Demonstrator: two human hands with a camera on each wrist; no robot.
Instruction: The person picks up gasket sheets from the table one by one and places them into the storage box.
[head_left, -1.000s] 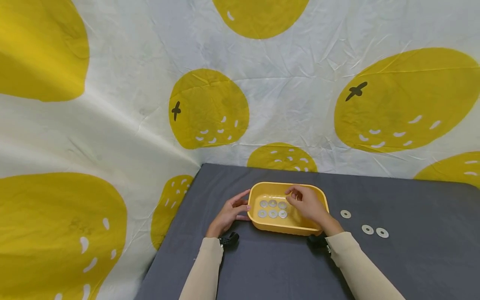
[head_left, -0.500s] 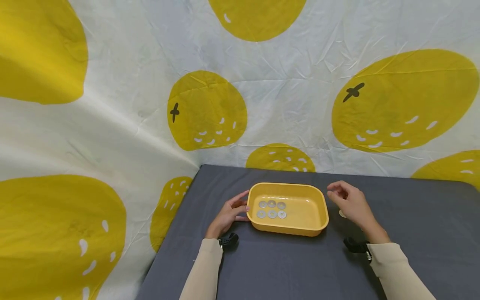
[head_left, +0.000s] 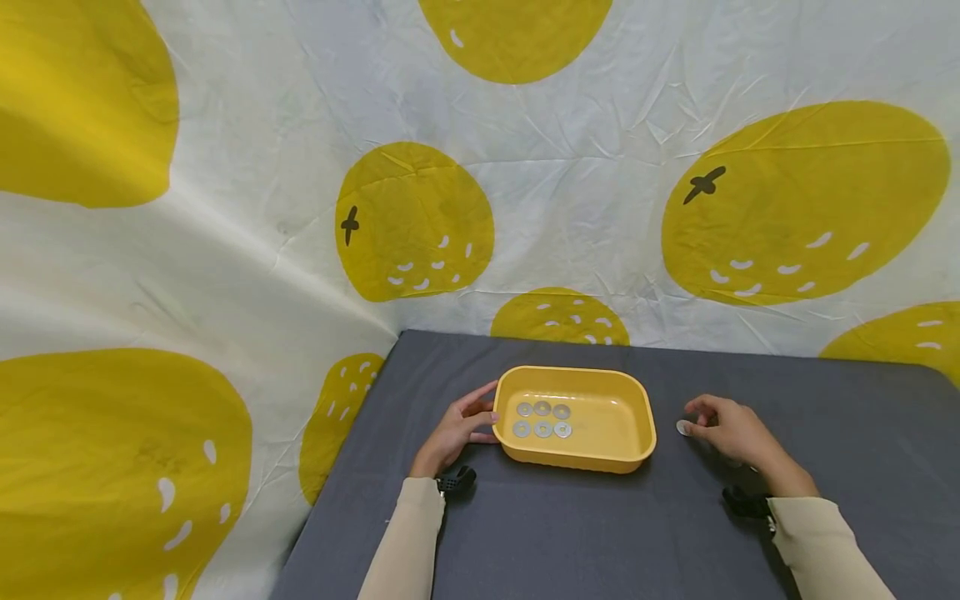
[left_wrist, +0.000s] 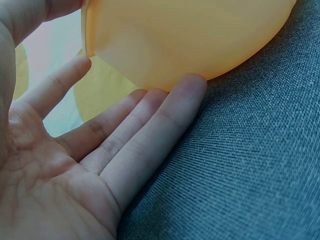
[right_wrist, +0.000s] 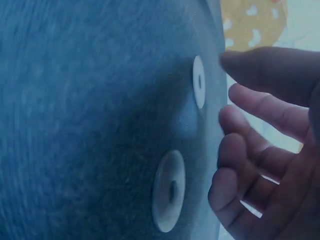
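Observation:
My left hand [head_left: 452, 432] holds the left end of a yellow plastic tray [head_left: 577, 457]. Its thumb lies over the rim, while the fingertips [left_wrist: 192, 90] meet the outer wall. Several flat metal washers [head_left: 543, 429] lie in two rows inside the tray, toward its left. Right of the tray, my right hand [head_left: 738, 433] hovers low over the cloth with thumb and fingers loosely bent. A washer [head_left: 682, 427] lies at its fingertips. In the right wrist view two washers, an upper one [right_wrist: 199, 82] and a lower one [right_wrist: 169, 192], lie apart from the fingers.
A dark grey cloth [head_left: 570, 542] covers the table. White fabric [head_left: 570, 208] printed with yellow fruit hangs behind it and on the left. Both wrists wear dark straps, the left strap [head_left: 457, 481] near the tray's front corner.
My right hand has left the inside of the tray, moved right past its rim and lowered toward the loose washers, which it now partly covers. The left hand and tray stay put.

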